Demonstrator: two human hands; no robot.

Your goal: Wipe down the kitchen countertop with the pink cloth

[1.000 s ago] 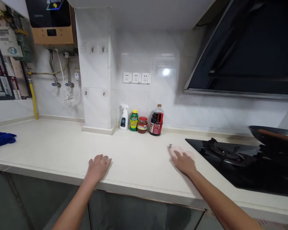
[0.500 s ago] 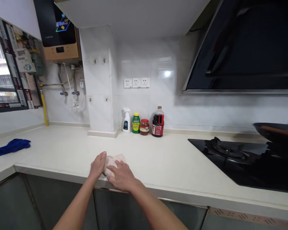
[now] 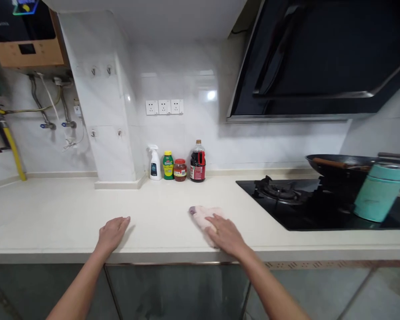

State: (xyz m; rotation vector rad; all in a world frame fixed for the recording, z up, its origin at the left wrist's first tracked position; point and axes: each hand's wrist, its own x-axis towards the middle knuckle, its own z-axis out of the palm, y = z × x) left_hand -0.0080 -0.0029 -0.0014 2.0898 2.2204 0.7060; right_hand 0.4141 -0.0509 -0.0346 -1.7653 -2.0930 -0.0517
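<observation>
On the white countertop [image 3: 70, 209], my right hand [image 3: 226, 235] lies over a folded pale pink cloth [image 3: 202, 215] and presses it down. A greyish-purple corner of the cloth shows at its left end; part of the cloth is hidden beneath my palm and fingers. Well to the left, my left hand [image 3: 112, 233] hovers near the counter's front with nothing in it, fingers loosely extended to the right and apart from the cloth.
Along the back wall stand a white spray bottle [image 3: 155, 163], a green yellow-capped bottle [image 3: 168, 166], a red-lidded jar [image 3: 180, 170] and a dark sauce bottle [image 3: 198, 162]. At right, a black gas hob [image 3: 286, 215] bears a wok [image 3: 323, 166] and a turquoise container [image 3: 380, 193].
My right hand has slid the cloth to the right across the counter. My left hand has come off the cloth and moved left. The view has turned right, bringing the turquoise container into sight.
</observation>
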